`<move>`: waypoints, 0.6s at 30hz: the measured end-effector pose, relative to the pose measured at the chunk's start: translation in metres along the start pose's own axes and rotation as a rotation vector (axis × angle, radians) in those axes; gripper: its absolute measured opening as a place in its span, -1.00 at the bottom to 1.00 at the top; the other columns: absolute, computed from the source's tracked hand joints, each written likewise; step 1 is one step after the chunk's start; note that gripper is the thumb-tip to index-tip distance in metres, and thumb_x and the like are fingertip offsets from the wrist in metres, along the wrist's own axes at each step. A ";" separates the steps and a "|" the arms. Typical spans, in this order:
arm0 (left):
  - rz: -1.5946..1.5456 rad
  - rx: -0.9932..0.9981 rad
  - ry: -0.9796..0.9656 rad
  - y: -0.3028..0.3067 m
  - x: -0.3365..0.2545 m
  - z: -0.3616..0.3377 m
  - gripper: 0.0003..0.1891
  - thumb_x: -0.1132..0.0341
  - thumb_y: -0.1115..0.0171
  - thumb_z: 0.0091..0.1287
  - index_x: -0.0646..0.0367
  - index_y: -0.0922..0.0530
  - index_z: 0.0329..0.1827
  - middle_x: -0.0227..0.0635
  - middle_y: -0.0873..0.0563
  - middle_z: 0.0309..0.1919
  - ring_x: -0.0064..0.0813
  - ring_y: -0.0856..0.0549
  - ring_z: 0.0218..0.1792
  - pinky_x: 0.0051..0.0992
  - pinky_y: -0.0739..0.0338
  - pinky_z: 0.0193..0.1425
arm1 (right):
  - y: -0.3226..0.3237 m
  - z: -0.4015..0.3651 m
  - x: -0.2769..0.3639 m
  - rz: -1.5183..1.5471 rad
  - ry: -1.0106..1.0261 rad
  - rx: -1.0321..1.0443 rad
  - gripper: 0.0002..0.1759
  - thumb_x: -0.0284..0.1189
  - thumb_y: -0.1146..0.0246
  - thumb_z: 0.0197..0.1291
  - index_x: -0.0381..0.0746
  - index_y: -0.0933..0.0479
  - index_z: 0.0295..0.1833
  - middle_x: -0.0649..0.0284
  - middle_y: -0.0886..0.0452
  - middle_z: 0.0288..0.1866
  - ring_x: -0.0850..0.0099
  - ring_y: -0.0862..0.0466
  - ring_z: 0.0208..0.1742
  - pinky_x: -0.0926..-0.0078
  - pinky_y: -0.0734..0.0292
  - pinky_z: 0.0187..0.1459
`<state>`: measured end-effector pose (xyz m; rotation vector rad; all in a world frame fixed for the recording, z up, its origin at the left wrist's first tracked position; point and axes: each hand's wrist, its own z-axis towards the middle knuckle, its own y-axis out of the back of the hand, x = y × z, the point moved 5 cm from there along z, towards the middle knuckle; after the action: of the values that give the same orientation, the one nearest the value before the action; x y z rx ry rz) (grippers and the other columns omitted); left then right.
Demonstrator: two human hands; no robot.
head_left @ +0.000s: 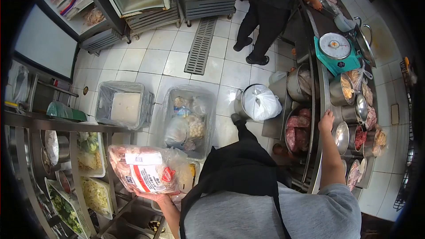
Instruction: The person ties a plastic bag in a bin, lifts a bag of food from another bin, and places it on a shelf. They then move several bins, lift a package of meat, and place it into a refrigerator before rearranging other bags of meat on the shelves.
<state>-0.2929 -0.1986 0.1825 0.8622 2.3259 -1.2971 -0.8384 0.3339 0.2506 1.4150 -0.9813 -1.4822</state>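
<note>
A large clear bag of pale pink meat with a white and red label [148, 170] rests on my left hand [152, 196], which holds it from below at the lower left. My right hand [326, 121] is at the edge of the metal counter [325, 93], with its fingers curled; whether they grip the edge is too small to tell. Near that hand stand metal pots, one with a shiny lid [341, 137], and one with red meat [360, 138]. Below the counter, a pot holds dark red meat [297, 132].
Two plastic-lined bins [212, 119] [102, 102] and a pot with a white bag [261, 102] stand on the tiled floor. Vegetable baskets [97, 194] fill the left shelves. A person [274, 9] stands ahead by the counter, beyond a green scale [338, 62].
</note>
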 end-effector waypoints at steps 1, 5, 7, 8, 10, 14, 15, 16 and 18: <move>-0.003 0.009 -0.006 0.001 0.001 0.002 -0.33 -0.14 -0.05 0.06 0.07 -0.32 0.19 -0.34 -0.42 0.17 -0.28 -0.42 0.11 -0.20 -0.31 0.14 | -0.001 -0.001 -0.001 0.012 -0.003 -0.010 -0.45 -0.65 0.05 0.02 -0.42 -0.16 0.22 0.04 -0.29 0.07 0.10 -0.37 -0.01 0.33 -0.37 0.02; 0.053 0.078 0.016 0.019 0.009 0.015 -0.30 -0.18 -0.02 0.05 0.05 -0.30 0.21 -0.34 -0.41 0.16 -0.25 -0.42 0.11 -0.19 -0.32 0.13 | -0.003 0.003 -0.003 0.014 -0.021 -0.036 -0.46 -0.66 0.05 0.02 -0.41 -0.17 0.21 0.04 -0.30 0.05 0.09 -0.37 -0.01 0.32 -0.36 0.03; 0.059 0.037 0.012 0.024 0.012 0.016 -0.29 -0.20 -0.01 0.05 0.05 -0.29 0.21 -0.34 -0.41 0.16 -0.25 -0.42 0.11 -0.20 -0.32 0.13 | 0.000 -0.001 0.000 0.027 0.000 -0.049 -0.46 -0.66 0.05 0.02 -0.42 -0.18 0.21 0.03 -0.31 0.04 0.08 -0.37 -0.02 0.31 -0.36 0.02; 0.061 0.019 0.011 0.026 0.014 0.017 -0.29 -0.20 -0.01 0.05 0.05 -0.29 0.22 -0.34 -0.41 0.16 -0.26 -0.42 0.11 -0.20 -0.31 0.13 | 0.002 -0.003 0.000 0.034 0.009 -0.057 -0.47 -0.66 0.05 0.02 -0.42 -0.18 0.20 0.03 -0.32 0.04 0.08 -0.37 -0.03 0.30 -0.35 0.02; 0.072 0.057 0.024 0.033 0.017 0.022 -0.29 -0.20 0.00 0.05 0.05 -0.29 0.22 -0.34 -0.41 0.16 -0.26 -0.42 0.11 -0.20 -0.32 0.13 | 0.002 -0.006 -0.001 0.030 0.026 -0.079 -0.47 -0.66 0.04 0.00 -0.43 -0.19 0.19 0.03 -0.33 0.03 0.07 -0.37 -0.04 0.30 -0.35 0.02; 0.072 0.042 -0.019 0.027 0.019 0.018 -0.28 -0.17 -0.03 0.04 0.06 -0.26 0.23 -0.32 -0.41 0.17 -0.24 -0.41 0.12 -0.21 -0.31 0.16 | -0.006 -0.001 -0.007 0.014 0.057 -0.099 -0.45 -0.69 0.02 -0.05 -0.44 -0.20 0.18 0.02 -0.33 0.01 0.05 -0.37 -0.05 0.29 -0.35 0.01; 0.066 0.037 -0.027 0.025 0.020 0.015 -0.27 -0.17 -0.03 0.04 0.06 -0.26 0.23 -0.31 -0.40 0.17 -0.24 -0.41 0.12 -0.21 -0.31 0.16 | -0.003 -0.003 -0.005 0.021 0.058 -0.092 -0.45 -0.69 0.02 -0.04 -0.44 -0.20 0.18 0.01 -0.33 0.02 0.05 -0.37 -0.05 0.28 -0.35 0.01; 0.060 0.030 -0.032 0.023 0.021 0.014 -0.27 -0.17 -0.03 0.04 0.06 -0.26 0.24 -0.31 -0.40 0.17 -0.24 -0.41 0.12 -0.21 -0.31 0.16 | 0.004 -0.005 -0.001 0.041 0.047 -0.066 -0.45 -0.69 0.02 -0.04 -0.44 -0.20 0.18 0.01 -0.32 0.03 0.05 -0.37 -0.04 0.28 -0.34 0.03; 0.043 0.016 -0.049 0.016 0.025 0.011 -0.26 -0.17 -0.04 0.03 0.07 -0.25 0.24 -0.30 -0.40 0.17 -0.24 -0.41 0.12 -0.21 -0.31 0.15 | -0.003 -0.004 -0.004 0.020 0.056 -0.062 -0.49 -0.68 0.05 0.00 -0.46 -0.20 0.17 -0.01 -0.31 0.06 0.04 -0.36 0.00 0.27 -0.33 0.05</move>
<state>-0.3014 -0.1927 0.1523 0.8708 2.2498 -1.3059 -0.8343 0.3382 0.2490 1.3916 -0.9049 -1.4389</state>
